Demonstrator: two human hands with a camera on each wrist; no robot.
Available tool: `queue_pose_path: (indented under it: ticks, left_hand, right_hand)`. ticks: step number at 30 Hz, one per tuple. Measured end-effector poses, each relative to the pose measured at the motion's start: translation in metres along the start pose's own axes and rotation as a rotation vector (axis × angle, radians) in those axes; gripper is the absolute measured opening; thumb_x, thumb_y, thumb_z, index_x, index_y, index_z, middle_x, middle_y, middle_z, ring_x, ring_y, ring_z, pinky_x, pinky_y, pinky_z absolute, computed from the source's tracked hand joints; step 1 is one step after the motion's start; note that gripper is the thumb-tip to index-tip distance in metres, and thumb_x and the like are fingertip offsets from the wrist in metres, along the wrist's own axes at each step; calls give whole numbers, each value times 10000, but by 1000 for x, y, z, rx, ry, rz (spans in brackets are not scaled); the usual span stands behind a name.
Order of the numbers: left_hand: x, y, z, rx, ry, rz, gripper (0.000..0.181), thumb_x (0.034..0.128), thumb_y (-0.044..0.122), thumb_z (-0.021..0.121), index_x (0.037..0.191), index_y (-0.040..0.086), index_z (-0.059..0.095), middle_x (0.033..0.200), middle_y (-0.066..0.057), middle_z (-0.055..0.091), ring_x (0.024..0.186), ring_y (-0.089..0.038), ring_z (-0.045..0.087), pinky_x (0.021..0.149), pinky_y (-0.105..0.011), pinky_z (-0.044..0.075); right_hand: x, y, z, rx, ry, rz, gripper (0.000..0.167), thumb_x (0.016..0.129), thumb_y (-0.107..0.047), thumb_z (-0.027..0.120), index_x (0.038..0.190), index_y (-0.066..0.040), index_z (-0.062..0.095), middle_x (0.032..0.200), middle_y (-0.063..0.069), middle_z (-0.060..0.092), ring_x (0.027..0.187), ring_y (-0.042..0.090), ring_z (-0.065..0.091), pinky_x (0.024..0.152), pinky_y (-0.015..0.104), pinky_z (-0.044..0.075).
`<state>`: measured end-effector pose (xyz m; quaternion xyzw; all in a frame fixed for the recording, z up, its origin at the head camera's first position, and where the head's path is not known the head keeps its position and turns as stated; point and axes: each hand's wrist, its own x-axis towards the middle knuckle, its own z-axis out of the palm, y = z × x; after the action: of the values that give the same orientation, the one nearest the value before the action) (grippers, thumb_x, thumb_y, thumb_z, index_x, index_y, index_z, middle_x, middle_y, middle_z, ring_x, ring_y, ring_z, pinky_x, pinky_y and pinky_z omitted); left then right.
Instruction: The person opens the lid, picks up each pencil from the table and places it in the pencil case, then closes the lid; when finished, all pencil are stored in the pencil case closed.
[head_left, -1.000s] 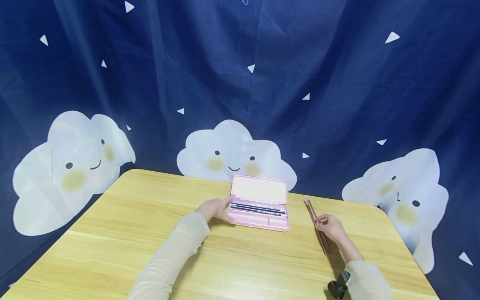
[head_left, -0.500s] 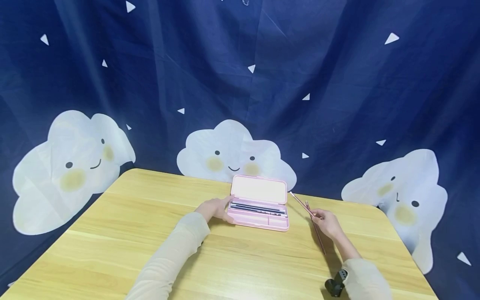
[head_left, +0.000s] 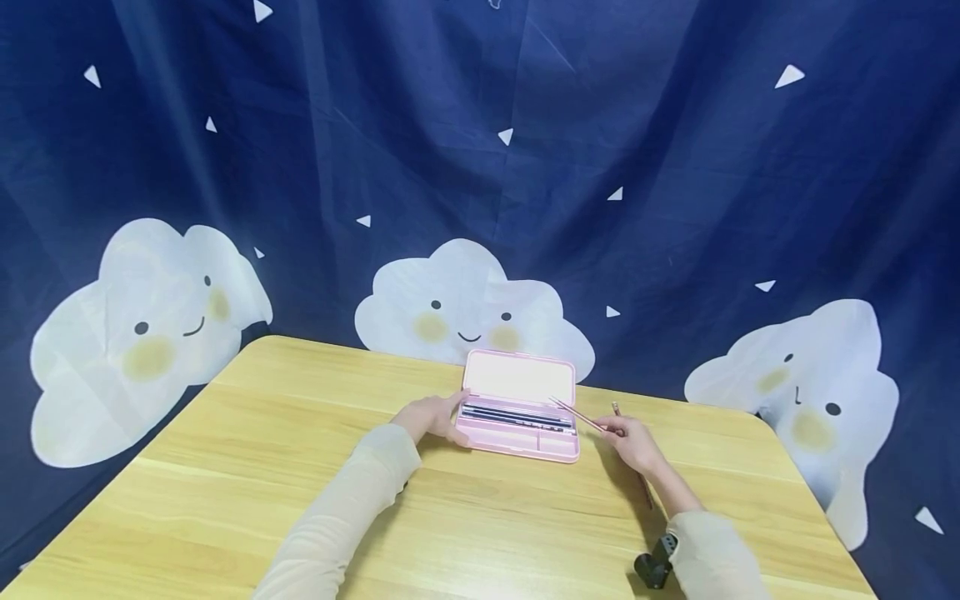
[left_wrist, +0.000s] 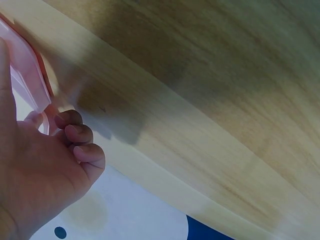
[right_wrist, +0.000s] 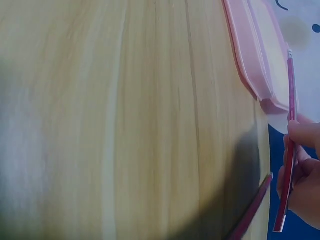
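A pink pencil case (head_left: 495, 437) lies with its lid (head_left: 519, 379) raised; several dark pencils (head_left: 516, 417) lie in its rear compartment. My left hand (head_left: 429, 418) holds the left end of the case between thumb and fingers; in the left wrist view the other fingers (left_wrist: 80, 135) are curled beside it. Just right of the case, my right hand (head_left: 636, 448) pinches a red pencil (right_wrist: 291, 95), whose far end points left over the case's right part. A second red pencil (right_wrist: 250, 212) lies on the table below that hand, which partly covers it in the head view.
The wooden table (head_left: 450, 533) has rounded far corners, and the case stands near its far edge. Behind hangs a dark blue curtain (head_left: 420, 125) with printed clouds. A small black device (head_left: 655, 562) is at the right wrist.
My right hand has separated one red pencil from the pair, raised it and swung it leftward to the case. The other pencil stays on the table. My left hand keeps its place.
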<state>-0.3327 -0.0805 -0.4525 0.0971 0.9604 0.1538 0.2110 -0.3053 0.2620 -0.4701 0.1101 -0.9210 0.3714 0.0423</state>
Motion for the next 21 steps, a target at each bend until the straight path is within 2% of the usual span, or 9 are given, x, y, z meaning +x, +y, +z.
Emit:
queue_pose_path:
  ticks: [7, 11, 15, 17, 19, 21]
  left_hand:
    - [-1, 1, -1, 13, 6, -5, 1003, 659, 565, 726, 1459, 285, 191, 1364, -194, 430, 1242, -341, 416, 1007, -464, 364]
    - [0, 1, 0, 15, 16, 0, 1001, 657, 556, 732, 1458, 273, 201, 1353, -186, 446, 1230, -342, 429, 999, -469, 370]
    - [0, 2, 1, 9, 14, 8, 1003, 657, 553, 733, 1458, 268, 201, 1352, -195, 444, 1231, -350, 425, 998, -478, 369]
    - [0, 2, 2, 15, 12, 5, 1000, 660, 557, 729, 1458, 276, 197, 1349, -195, 446, 1231, -348, 426, 996, -475, 371]
    - [0, 2, 2, 20, 15, -3, 996, 662, 554, 730, 1457, 277, 199, 1347, -195, 448, 1232, -344, 426, 997, -472, 372]
    - [0, 2, 1, 22, 16, -14, 993, 662, 555, 729, 1457, 286, 198, 1351, -189, 446, 1235, -338, 424, 1000, -468, 370]
  right_hand:
    - [7, -11, 13, 23, 25, -10, 123, 799, 54, 613, 915, 40, 653, 760, 84, 603, 681, 129, 497, 587, 222, 419]
    - [11, -17, 20, 20, 16, -57, 112, 798, 46, 617, 899, 32, 665, 772, 85, 624, 697, 143, 524, 618, 248, 450]
    - [15, -15, 28, 57, 6, -159, 116, 783, 35, 606, 876, 25, 674, 821, 117, 630, 751, 198, 543, 682, 343, 469]
    - [19, -9, 35, 83, 17, -238, 111, 797, -10, 608, 874, -11, 688, 852, 107, 626, 779, 196, 535, 701, 336, 456]
    - [22, -11, 39, 89, 21, -270, 105, 804, -23, 606, 865, -25, 691, 883, 120, 620, 806, 218, 532, 720, 349, 449]
    - [24, -17, 44, 83, 31, -258, 106, 802, -11, 601, 855, -26, 691, 902, 134, 615, 827, 239, 524, 734, 361, 436]
